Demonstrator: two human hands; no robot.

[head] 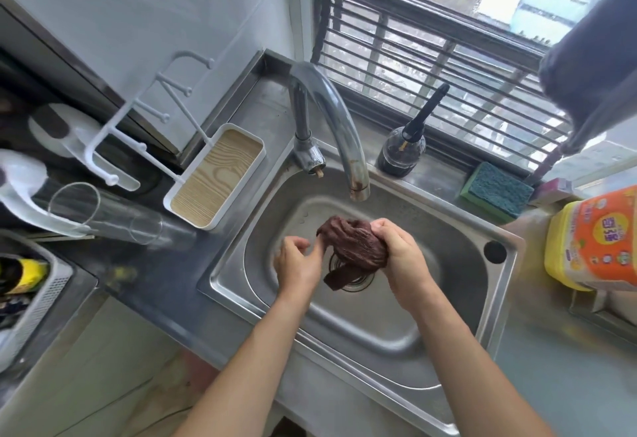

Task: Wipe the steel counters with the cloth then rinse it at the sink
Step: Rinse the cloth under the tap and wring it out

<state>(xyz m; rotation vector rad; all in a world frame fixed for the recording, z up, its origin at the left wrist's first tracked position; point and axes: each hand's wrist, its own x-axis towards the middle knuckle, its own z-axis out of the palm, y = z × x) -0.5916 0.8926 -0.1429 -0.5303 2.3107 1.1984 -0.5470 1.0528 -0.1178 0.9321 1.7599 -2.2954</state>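
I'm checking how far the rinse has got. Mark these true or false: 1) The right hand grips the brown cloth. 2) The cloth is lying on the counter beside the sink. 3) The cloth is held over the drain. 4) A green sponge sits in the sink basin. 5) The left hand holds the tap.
1) The right hand grips the brown cloth. True.
2) The cloth is lying on the counter. False: it is bunched in the hand, above the sink basin.
3) The cloth is held over the drain. True; one end hangs down toward it.
4) A green sponge sits in the basin. False: the sponge lies on the ledge by the window.
5) The left hand holds the tap. False: the left hand is low in the basin beside the cloth, away from the tap.
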